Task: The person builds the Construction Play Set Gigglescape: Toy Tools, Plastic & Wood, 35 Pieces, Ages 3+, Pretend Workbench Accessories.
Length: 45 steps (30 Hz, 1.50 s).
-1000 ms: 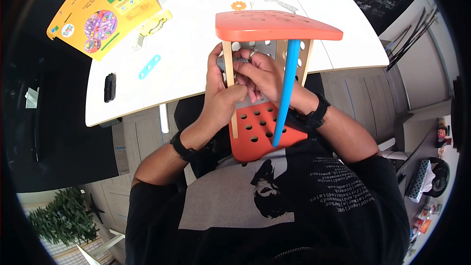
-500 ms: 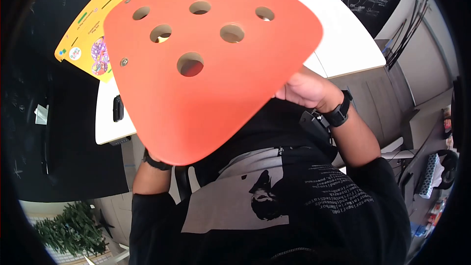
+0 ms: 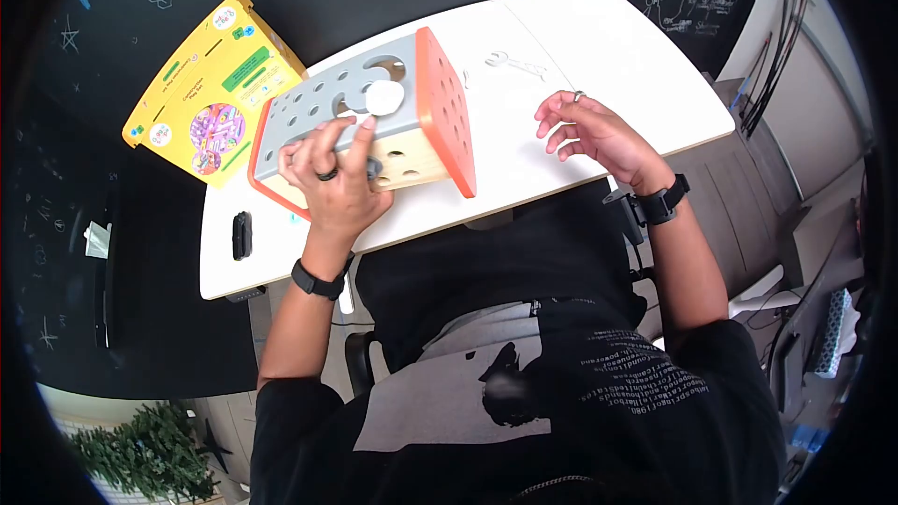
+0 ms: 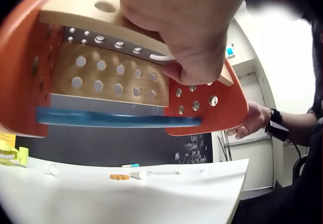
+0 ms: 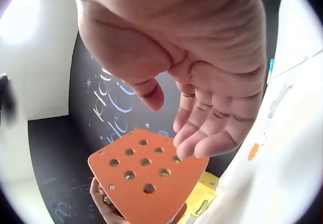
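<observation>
My left hand (image 3: 339,182) grips a toy toolbox by its pale wooden side panel (image 3: 414,161), fingers reaching onto the grey panel. That grey panel (image 3: 309,98) faces up, with round holes and larger cut-outs. An orange end panel (image 3: 451,112) with holes stands at its right. At the left fingertips a white round knob (image 3: 384,97) sits on the grey panel. A blue rod (image 4: 116,119) spans the two orange ends on the underside in the left wrist view. My right hand (image 3: 599,136) is in the air to the right, fingers loosely bent, holding nothing.
Behind the toolbox leans a yellow box (image 3: 201,93). A pale toy wrench (image 3: 514,64) lies on the white table (image 3: 636,84). A black case (image 3: 242,236) lies near the left edge. The left wrist view also shows an orange gear (image 4: 119,176).
Both hands were inside the toolbox a second ago. It was then lifted and turned, and is now farther left with its grey panel up. My right hand has let go and moved right.
</observation>
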Tool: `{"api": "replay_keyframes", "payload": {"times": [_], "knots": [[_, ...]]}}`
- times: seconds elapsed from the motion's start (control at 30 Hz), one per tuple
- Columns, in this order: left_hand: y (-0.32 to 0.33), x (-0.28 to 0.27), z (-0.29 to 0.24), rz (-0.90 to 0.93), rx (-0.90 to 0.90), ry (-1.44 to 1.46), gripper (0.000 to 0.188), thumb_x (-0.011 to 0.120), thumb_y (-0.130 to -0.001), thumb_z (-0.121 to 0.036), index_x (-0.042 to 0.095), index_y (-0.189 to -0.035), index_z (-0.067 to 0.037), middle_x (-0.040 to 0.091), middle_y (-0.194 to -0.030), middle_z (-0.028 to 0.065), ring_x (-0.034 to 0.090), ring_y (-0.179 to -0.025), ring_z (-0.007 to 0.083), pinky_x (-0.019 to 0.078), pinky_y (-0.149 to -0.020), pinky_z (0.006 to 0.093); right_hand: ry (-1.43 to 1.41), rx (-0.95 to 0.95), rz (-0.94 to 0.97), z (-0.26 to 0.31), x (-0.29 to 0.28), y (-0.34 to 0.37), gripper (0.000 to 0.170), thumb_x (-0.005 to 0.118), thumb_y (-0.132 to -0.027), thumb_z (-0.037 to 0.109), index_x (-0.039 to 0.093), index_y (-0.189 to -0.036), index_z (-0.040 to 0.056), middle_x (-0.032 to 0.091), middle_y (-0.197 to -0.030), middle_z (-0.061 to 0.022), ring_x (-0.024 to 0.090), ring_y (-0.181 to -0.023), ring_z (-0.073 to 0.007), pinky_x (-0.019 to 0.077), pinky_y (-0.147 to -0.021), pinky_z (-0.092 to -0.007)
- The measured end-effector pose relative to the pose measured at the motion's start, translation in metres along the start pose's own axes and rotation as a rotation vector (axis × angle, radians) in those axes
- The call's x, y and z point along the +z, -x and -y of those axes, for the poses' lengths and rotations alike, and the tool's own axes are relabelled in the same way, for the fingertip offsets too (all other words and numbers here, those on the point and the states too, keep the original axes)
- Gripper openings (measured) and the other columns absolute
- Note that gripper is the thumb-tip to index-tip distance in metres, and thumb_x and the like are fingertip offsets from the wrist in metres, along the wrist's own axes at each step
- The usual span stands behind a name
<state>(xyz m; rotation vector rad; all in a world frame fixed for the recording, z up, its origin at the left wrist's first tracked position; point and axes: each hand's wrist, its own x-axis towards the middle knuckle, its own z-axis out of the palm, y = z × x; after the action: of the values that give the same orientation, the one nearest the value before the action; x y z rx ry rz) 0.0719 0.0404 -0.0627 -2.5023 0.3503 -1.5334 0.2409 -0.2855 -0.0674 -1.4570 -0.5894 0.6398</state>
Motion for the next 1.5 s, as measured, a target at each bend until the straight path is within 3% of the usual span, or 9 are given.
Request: {"api": "replay_keyframes", "payload": {"times": [0.67,0.83,0.93,1.07,1.2,1.3,1.43,1.47,1.5], "knots": [[0.018,0.061,-0.041,0.243,-0.052,-0.016,0.082,0.074,-0.073,-0.007,0.051,-0.149,-0.023,0.051,-0.138,0.0043,0.041,-0.128,0.0255,0.0260,-0.102,0.0574,0.202,0.112,0.045,-0.028,-0.001,-0.024,0.037,0.052,-0.106,0.045,0.063,-0.117,0.0121,0.068,-0.100,-0.0025,0.066,-0.088,-0.0119,0.0526,-0.079,-0.0280],[0.009,0.078,-0.067,0.266,0.032,-0.044,0.073,0.069,-0.084,-0.011,0.048,-0.153,-0.020,0.050,-0.140,0.0074,0.042,-0.128,0.0254,0.0286,-0.099,0.0583,0.405,-0.351,-0.385,-0.025,0.017,-0.039,0.064,0.043,-0.108,0.057,0.035,-0.156,0.0164,0.054,-0.139,-0.0161,0.064,-0.110,-0.0197,0.0604,-0.077,-0.0331],[-0.008,0.083,-0.082,0.288,0.036,-0.101,0.070,0.067,-0.086,-0.010,0.047,-0.153,-0.014,0.051,-0.139,0.0084,0.043,-0.128,0.0266,0.0306,-0.097,0.0578,0.551,-0.652,-0.394,-0.023,0.017,-0.049,0.061,0.053,-0.107,0.047,0.041,-0.157,0.0151,0.048,-0.148,-0.0172,0.060,-0.121,-0.0237,0.0580,-0.091,-0.0388],[-0.018,0.089,-0.093,0.212,-0.021,-0.015,0.067,0.066,-0.087,-0.009,0.046,-0.151,-0.005,0.053,-0.136,0.0114,0.044,-0.126,0.0279,0.0322,-0.098,0.0571,0.893,-0.720,-0.326,-0.019,0.018,-0.053,0.044,0.059,-0.106,0.028,0.056,-0.148,0.0138,0.054,-0.145,-0.0145,0.054,-0.133,-0.0287,0.0470,-0.110,-0.0435],[-0.022,0.083,-0.094,0.194,-0.035,-0.038,0.064,0.073,-0.087,-0.022,0.050,-0.144,-0.001,0.055,-0.133,0.0141,0.046,-0.126,0.0310,0.0312,-0.102,0.0589,0.777,-0.639,-0.344,-0.018,0.023,-0.052,0.041,0.061,-0.105,0.026,0.059,-0.144,0.0133,0.057,-0.143,-0.0141,0.053,-0.135,-0.0286,0.0443,-0.112,-0.0435],[-0.046,0.043,-0.086,0.200,-0.215,0.391,0.080,0.089,-0.069,-0.052,0.064,-0.130,-0.006,0.060,-0.130,0.0131,0.055,-0.122,0.0337,0.0399,-0.101,0.0529,0.814,-0.658,-0.329,-0.017,0.022,-0.050,0.041,0.060,-0.106,0.026,0.059,-0.145,0.0130,0.057,-0.143,-0.0145,0.054,-0.135,-0.0281,0.0447,-0.112,-0.0430],[-0.093,0.007,0.013,-0.047,-0.375,0.605,0.024,0.074,-0.086,-0.029,0.079,-0.099,-0.009,0.075,-0.099,0.0164,0.072,-0.086,0.0348,0.0554,-0.072,0.0419,0.816,-0.627,-0.340,-0.020,0.022,-0.052,0.040,0.058,-0.107,0.021,0.057,-0.145,0.0122,0.057,-0.144,-0.0150,0.054,-0.135,-0.0288,0.0450,-0.112,-0.0429],[-0.108,-0.014,0.040,0.045,-0.593,0.759,0.021,0.066,-0.100,-0.020,0.072,-0.097,0.001,0.074,-0.082,0.0077,0.069,-0.075,0.0132,0.0561,-0.069,0.0289,0.813,-0.637,-0.333,-0.021,0.022,-0.052,0.040,0.058,-0.107,0.021,0.057,-0.145,0.0122,0.057,-0.144,-0.0150,0.054,-0.135,-0.0288,0.0450,-0.112,-0.0429],[-0.107,-0.014,0.070,0.156,-0.738,0.594,0.025,0.062,-0.098,-0.019,0.071,-0.109,0.002,0.075,-0.099,0.0135,0.071,-0.090,0.0194,0.0567,-0.080,0.0327,0.828,-0.649,-0.341,-0.022,0.022,-0.052,0.040,0.057,-0.107,0.020,0.057,-0.145,0.0112,0.057,-0.144,-0.0153,0.053,-0.136,-0.0293,0.0444,-0.113,-0.0430]]}}
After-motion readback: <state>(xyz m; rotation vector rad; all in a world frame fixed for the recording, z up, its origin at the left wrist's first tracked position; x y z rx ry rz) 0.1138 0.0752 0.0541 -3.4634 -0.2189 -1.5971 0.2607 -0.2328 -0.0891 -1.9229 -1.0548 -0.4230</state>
